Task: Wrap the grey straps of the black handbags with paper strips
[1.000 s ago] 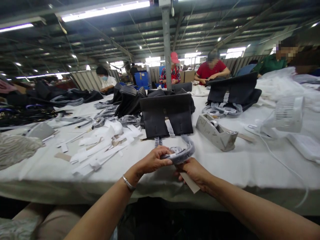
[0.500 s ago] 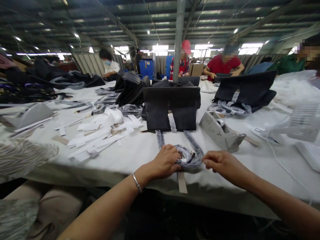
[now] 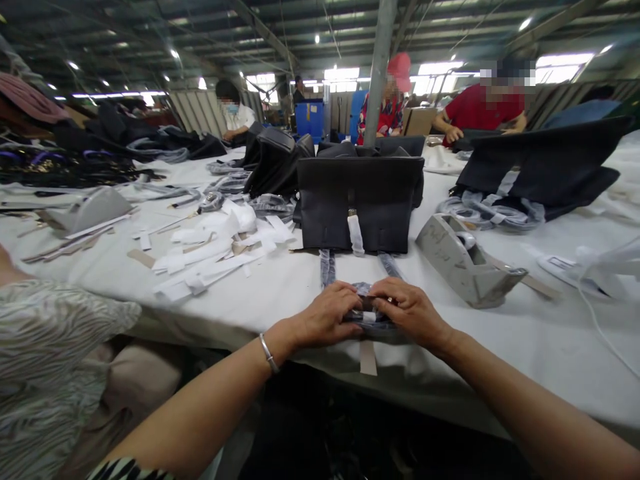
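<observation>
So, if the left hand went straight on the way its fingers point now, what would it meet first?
The left hand would most likely meet the wrapped strap at its fingertips, then the right hand; depth between the hands is hard to judge.

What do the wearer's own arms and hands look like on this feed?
Both the left hand and right hand are ungloved, and both forearms are bare. A narrow silver bracelet circles the left wrist. Low in the picture, the edge of a black-and-pale patterned sleeve shows on the left arm.
</observation>
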`<action>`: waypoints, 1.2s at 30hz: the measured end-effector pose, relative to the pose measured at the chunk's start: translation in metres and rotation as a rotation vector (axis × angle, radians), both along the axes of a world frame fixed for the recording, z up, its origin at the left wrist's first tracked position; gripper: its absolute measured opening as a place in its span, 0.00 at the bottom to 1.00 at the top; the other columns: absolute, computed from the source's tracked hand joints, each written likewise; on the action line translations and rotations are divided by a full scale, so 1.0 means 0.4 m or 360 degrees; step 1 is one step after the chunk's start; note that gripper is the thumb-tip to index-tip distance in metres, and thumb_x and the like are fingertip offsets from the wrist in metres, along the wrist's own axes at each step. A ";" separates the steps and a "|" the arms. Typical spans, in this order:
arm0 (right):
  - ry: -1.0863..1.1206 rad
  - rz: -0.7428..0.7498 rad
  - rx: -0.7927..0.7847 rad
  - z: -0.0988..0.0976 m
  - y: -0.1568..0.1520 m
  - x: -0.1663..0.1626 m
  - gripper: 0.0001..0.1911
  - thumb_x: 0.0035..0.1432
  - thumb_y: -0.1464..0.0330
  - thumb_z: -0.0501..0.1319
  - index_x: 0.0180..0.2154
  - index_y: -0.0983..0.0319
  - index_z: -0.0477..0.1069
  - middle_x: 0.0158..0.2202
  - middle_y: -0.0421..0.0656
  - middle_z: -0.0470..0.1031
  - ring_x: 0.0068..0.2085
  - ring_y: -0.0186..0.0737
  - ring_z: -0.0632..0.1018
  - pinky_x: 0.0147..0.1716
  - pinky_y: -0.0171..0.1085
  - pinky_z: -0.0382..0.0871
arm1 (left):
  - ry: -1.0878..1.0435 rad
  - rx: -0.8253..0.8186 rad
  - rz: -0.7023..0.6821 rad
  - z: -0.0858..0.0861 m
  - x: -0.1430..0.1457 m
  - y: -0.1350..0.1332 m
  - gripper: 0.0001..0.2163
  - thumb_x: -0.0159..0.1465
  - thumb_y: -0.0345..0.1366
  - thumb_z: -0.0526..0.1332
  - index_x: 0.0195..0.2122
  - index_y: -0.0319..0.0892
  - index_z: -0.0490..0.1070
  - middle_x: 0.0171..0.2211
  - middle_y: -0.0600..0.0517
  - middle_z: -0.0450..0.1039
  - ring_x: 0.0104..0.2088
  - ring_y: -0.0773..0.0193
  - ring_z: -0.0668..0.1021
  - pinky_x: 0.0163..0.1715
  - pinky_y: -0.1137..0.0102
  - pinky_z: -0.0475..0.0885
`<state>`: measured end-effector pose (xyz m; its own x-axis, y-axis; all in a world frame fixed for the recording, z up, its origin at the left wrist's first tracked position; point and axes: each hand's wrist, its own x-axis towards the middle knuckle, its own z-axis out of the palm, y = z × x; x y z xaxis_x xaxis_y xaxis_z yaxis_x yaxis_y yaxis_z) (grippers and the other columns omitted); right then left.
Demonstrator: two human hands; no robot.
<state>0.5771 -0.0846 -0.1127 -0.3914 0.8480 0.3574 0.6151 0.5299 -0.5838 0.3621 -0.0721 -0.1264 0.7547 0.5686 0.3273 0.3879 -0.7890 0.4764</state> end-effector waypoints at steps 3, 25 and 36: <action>0.0186 0.0068 0.0046 0.001 -0.007 0.019 0.09 0.59 0.66 0.58 0.33 0.58 0.78 0.39 0.44 0.78 0.44 0.42 0.76 0.48 0.42 0.69 | -0.0124 -0.0181 0.0109 -0.012 -0.001 -0.003 0.19 0.54 0.35 0.69 0.45 0.40 0.67 0.44 0.45 0.70 0.50 0.53 0.69 0.51 0.61 0.67; -0.0732 0.0241 0.0756 -0.029 -0.208 0.016 0.13 0.61 0.74 0.56 0.45 0.60 0.74 0.46 0.47 0.77 0.46 0.46 0.73 0.49 0.46 0.63 | -0.0019 -0.0281 0.0155 0.008 0.015 -0.004 0.21 0.53 0.37 0.70 0.48 0.42 0.74 0.45 0.46 0.66 0.52 0.53 0.67 0.54 0.61 0.65; -0.0216 -0.0022 0.0217 -0.009 -0.109 -0.014 0.11 0.62 0.70 0.56 0.37 0.58 0.78 0.39 0.44 0.78 0.42 0.41 0.76 0.45 0.39 0.69 | -0.0004 -0.0237 0.0106 0.008 0.014 -0.006 0.15 0.53 0.31 0.66 0.43 0.45 0.74 0.40 0.50 0.71 0.50 0.55 0.68 0.53 0.62 0.64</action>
